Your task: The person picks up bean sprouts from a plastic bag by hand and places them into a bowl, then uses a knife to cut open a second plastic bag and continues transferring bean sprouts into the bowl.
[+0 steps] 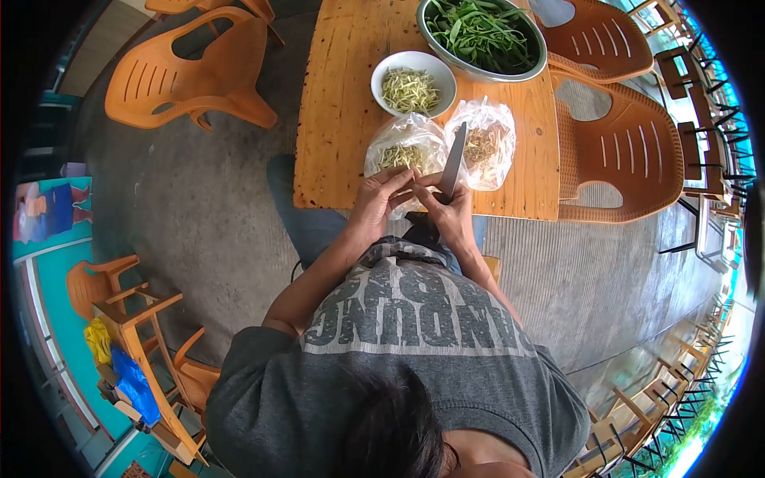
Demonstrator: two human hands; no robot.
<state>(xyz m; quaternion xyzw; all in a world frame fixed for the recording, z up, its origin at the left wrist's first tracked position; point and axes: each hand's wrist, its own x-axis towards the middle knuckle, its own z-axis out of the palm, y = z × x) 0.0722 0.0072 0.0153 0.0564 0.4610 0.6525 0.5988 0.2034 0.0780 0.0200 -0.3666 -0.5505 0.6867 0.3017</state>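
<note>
Holding the knife (455, 163), blade jutting forward, the right grip (449, 210) meets the left grip (380, 196), fingertips pinched together.

I can't see the grip of the knife (455, 163); the right hand (451, 213) covers it. Whatever the left hand (388, 191) pinches is too small for me to make out, and its palm is turned from my view. Crinkled plastic blurs the contents of the right-hand bag (484, 177). My view's top edge cuts off the metal bowl (424, 38) and the table (339, 95). The shirt (414, 319) and tabletop hide most of the legs (307, 215) from me.
</note>
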